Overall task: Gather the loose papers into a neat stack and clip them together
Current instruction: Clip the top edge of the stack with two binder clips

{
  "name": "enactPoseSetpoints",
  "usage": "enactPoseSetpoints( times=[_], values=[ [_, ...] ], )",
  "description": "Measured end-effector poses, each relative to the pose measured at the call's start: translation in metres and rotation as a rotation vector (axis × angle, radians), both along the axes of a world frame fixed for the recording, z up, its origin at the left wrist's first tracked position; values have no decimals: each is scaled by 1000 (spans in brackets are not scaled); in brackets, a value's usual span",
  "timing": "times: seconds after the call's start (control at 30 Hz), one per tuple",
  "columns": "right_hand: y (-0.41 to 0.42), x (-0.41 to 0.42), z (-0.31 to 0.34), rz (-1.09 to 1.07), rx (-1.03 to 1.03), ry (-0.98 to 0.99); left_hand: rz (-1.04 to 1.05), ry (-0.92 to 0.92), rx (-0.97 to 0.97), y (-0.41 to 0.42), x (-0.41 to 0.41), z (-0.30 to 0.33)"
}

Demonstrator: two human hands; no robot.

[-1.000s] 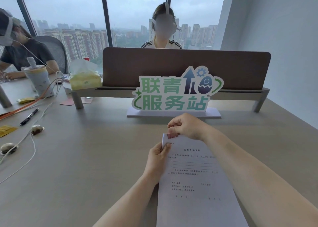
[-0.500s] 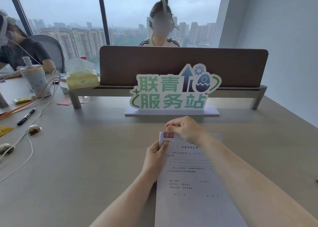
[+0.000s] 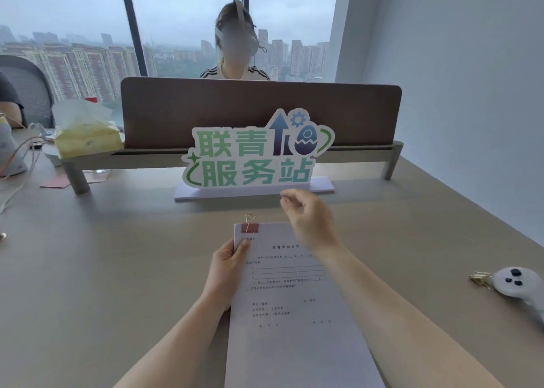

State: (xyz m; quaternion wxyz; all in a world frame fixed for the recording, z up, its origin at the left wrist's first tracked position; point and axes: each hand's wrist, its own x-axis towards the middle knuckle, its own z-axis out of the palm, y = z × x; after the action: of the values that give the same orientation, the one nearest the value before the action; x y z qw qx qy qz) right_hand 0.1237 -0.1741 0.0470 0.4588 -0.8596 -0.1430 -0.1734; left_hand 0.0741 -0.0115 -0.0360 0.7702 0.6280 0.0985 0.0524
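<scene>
Your right hand (image 3: 310,220), fingers now loosely curled and empty, has left the binder clip (image 3: 249,227) on the stack (image 3: 294,299); your left hand (image 3: 228,265) pinches the stack's edge: clipping looks complete.

Lighting: soft, overcast daylight from the window (image 3: 188,25) ahead; scene evenly lit, no glare. Faint diffuse shadows on the worktop (image 3: 103,270). Right hand (image 3: 309,220) motion-blurred; wide-angle distortion bends lines near the frame edges.
</scene>
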Motion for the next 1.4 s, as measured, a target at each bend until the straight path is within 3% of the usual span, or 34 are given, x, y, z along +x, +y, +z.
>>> enactPoseSetpoints(
  times=[0.23,0.67,0.93,1.4],
  values=[
    [-93,-21,-23,-320,-69,162,-3,-7,61,-1,-2,0],
    [-229,-49,-46,-642,-817,651,-7,-27,123,-2,-3,0],
    [-261,-46,-46,-741,-935,720,-5,-23,116,-3,-1,-1],
    [-256,-47,-53,-679,-978,578,3,-34,143,-3,-1,-2]
  ],
)
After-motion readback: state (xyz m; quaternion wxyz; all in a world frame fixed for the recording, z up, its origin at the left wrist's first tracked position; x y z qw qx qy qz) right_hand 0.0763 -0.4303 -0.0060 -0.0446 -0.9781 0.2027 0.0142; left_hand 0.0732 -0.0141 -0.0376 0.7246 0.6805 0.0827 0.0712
